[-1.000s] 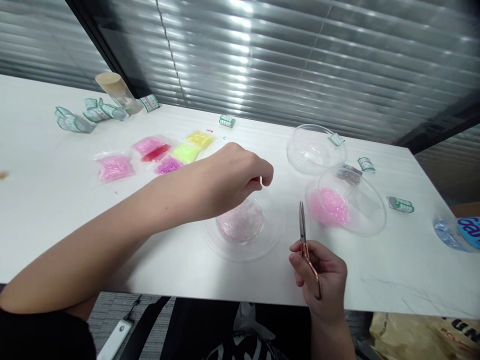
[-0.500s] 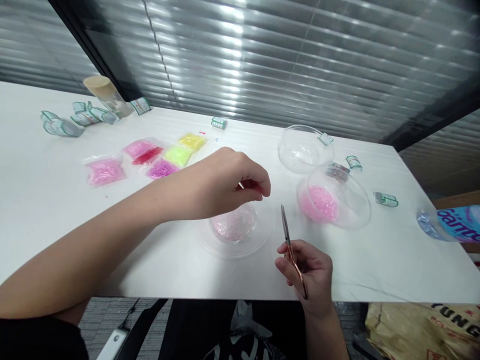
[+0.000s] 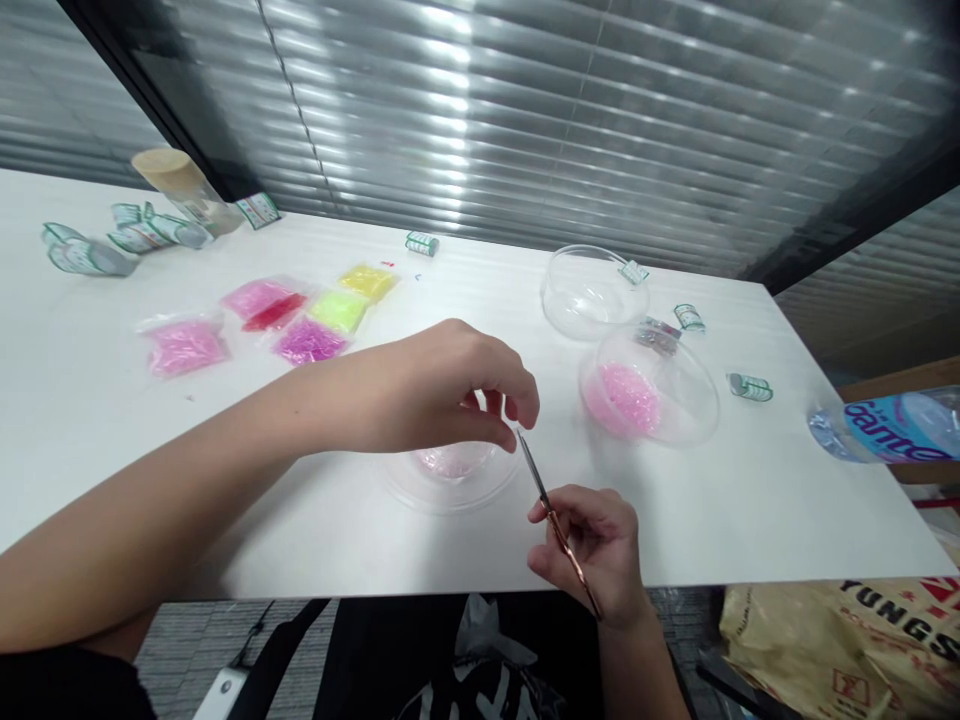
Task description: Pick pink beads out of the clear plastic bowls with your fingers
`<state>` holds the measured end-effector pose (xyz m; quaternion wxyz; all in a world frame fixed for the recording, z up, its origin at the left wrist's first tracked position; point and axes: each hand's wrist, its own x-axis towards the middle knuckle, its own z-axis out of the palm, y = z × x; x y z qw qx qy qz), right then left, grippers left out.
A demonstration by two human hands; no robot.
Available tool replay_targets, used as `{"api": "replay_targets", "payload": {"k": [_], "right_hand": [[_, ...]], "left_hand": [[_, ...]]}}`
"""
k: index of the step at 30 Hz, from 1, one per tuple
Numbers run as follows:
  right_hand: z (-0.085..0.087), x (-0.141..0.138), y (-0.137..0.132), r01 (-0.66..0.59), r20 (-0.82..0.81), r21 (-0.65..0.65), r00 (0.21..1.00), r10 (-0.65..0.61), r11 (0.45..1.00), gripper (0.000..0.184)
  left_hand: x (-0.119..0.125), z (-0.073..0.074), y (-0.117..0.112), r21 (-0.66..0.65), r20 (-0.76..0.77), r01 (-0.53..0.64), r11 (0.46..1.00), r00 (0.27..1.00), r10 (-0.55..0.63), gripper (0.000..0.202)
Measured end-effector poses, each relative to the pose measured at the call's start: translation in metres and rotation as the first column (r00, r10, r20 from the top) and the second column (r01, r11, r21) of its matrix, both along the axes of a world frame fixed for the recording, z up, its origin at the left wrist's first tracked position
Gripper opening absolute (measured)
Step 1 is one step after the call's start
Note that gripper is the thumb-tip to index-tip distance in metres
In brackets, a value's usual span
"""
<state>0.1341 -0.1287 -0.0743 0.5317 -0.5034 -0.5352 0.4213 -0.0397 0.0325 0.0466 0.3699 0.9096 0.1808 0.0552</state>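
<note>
My left hand (image 3: 469,390) hangs over a clear round dish (image 3: 450,506), wrist bent, thumb and fingertips drawn together. Whatever sits in that pinch is too small to make out. Pink pieces (image 3: 454,460) lie in the dish, which the hand and forearm partly hide. My right hand (image 3: 606,545) grips small scissors (image 3: 541,487) with coppery handles. Their blades look closed and point up and left, the tips close to my left fingertips. To the right, a clear bowl (image 3: 694,400) contains more pink pieces (image 3: 628,398).
Small bags of pink (image 3: 185,347), purple (image 3: 309,341), green (image 3: 337,311) and yellow (image 3: 367,281) bits lie left. Another clear bowl (image 3: 551,295) stands at the back. Several crumpled green-white wrappers (image 3: 750,387) are scattered about. A bottle (image 3: 892,425) lies at the right edge.
My right hand has brought the scissors left, up to my left fingertips. The left hand has dropped slightly, and the whole view has shifted a little.
</note>
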Motion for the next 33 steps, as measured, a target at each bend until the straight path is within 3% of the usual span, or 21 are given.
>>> {"api": "replay_targets", "payload": {"k": [14,33], "right_hand": [[0.003,-0.002,0.002,0.015,-0.030,0.022,0.999,-0.014,1.000,0.023],[0.002,-0.002,0.003,0.008,0.034,-0.021,0.999,-0.007,1.000,0.019]], "left_hand": [[0.008,-0.018,-0.010,0.023,-0.012,0.097,0.995,0.995,-0.097,0.009],[0.012,-0.018,-0.012,0.066,-0.003,0.109,0.992,0.994,-0.109,0.008]]}}
